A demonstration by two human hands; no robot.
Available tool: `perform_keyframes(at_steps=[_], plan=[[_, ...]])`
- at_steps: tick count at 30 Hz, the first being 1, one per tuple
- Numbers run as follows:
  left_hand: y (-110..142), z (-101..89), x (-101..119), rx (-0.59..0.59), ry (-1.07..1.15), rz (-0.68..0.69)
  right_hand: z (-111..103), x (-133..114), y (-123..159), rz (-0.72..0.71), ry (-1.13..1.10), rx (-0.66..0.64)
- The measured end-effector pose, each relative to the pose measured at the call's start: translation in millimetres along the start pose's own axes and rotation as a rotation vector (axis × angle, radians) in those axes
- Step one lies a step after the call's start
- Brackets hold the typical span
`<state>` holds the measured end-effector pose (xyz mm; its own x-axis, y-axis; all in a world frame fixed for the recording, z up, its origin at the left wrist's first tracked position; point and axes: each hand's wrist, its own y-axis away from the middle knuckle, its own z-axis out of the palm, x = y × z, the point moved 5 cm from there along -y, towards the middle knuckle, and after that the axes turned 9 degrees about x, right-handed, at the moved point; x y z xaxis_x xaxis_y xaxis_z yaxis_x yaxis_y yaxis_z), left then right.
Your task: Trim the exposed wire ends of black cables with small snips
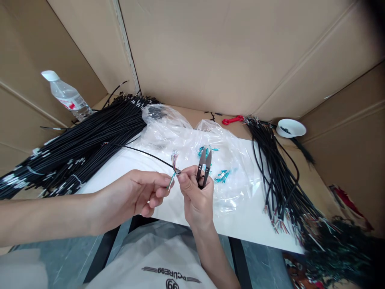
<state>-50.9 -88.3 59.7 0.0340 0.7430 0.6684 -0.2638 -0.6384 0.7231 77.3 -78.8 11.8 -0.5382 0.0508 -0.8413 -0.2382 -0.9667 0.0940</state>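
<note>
My left hand [136, 196] pinched the black cable [141, 151] near its frayed end while my right hand [195, 196] gripped the snips [203, 166].

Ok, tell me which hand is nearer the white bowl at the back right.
Right. The right hand, holding snips, sits left of and nearer the camera than the white bowl. The left hand is farther left still, pinching a black cable.
</note>
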Motion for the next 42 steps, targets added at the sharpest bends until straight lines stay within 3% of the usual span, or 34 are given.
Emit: perform_keyframes(at_steps=[3,8,11,17,24,27,31,34,36,40,42], plan=[[-7.9,-4.0,8.1,-0.088,-0.132,0.123,-1.3,2.0,-0.8,0.021,-0.019,-0.001],[3.2,-15.4,51.7,0.021,-0.602,0.743,-3.9,-0.7,-3.5,0.019,-0.007,-0.017],[17.9,-12.4,66.8,0.044,-0.849,0.958,-4.5,-0.1,-4.1,0.004,0.003,-0.026],[22.3,-3.6,73.7,-0.033,-1.035,0.940,-7.1,2.2,-4.9,-0.045,0.042,-0.028],[24.2,5.9,79.6,0.031,-1.077,1.027,-7.7,1.5,-3.9,-0.066,0.097,-0.061],[15.9,4.7,74.2,0.029,-0.915,0.976,-6.7,1.4,-3.8,-0.055,0.053,-0.078],[-5.7,-3.1,58.2,-0.013,-0.588,0.744,-5.4,0.5,-4.3,-0.034,-0.015,-0.073],[-13.9,-7.1,50.9,-0.018,-0.518,0.637,-4.9,-0.8,-4.2,0.006,-0.044,-0.070],[-8.7,-7.4,57.8,0.020,-0.622,0.800,-5.4,-2.1,-4.2,0.026,-0.042,-0.076],[20.0,1.4,74.0,0.118,-1.130,1.496,-7.3,-2.5,-4.6,0.082,-0.019,-0.112],[29.6,5.2,73.6,0.146,-1.371,1.737,-8.7,-2.6,-4.6,0.095,-0.013,-0.117]])
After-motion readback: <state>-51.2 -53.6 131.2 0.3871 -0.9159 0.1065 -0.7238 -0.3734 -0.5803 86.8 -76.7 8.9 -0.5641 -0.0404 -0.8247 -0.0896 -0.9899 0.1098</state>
